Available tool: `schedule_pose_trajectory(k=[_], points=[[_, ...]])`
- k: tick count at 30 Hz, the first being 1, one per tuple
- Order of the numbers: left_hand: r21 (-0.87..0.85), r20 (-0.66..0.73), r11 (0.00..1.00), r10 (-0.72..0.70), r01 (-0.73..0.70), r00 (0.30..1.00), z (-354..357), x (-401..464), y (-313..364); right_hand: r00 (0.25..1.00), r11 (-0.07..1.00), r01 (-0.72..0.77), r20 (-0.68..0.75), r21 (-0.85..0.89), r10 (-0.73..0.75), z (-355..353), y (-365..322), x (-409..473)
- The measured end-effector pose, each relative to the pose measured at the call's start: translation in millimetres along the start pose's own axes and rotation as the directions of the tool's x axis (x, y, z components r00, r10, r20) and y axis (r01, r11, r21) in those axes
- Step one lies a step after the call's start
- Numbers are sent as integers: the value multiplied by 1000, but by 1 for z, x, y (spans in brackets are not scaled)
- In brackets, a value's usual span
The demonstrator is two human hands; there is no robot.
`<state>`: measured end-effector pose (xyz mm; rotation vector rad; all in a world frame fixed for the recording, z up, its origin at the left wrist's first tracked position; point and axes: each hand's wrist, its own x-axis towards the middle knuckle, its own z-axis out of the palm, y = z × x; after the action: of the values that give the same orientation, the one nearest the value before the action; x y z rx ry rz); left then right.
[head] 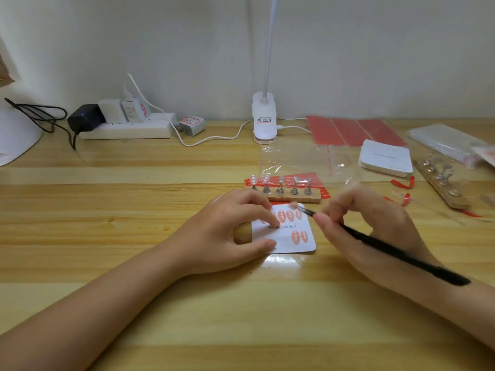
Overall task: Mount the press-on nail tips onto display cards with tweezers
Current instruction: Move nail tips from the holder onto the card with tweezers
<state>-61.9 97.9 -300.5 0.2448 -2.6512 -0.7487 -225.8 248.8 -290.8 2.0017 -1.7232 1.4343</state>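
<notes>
Left hand fingers pressing flat on display card at mid-desk, nail tips in rows beside them, right hand pinching black tweezers, tip gripping one nail tip over card's upper right corner, bare desk front and left.

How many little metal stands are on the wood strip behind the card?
5, in one row on the wood strip behind the card; the two leftmost hold pale nail tips.

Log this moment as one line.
left hand: pinning display card | right hand: holding black tweezers, tips at card's top row | nail stand: two tips left
</notes>
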Motion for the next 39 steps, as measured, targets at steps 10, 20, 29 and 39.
schedule_pose_trajectory(k=[10,20,29,39], points=[[-15,-14,1000,0,0,1000,1,0,1,982,978,123,160,-169,-96,3,5,-9],[-14,-11,1000,-3,2,1000,1,0,1,952,956,239,234,-173,-195,4,5,-6],[-16,-12,1000,-2,2,1000,1,0,1,943,950,262,256,-169,-214,4,5,-6],[-13,0,1000,-5,5,1000,0,0,1,944,946,263,251,-191,-212,2,6,-8]])
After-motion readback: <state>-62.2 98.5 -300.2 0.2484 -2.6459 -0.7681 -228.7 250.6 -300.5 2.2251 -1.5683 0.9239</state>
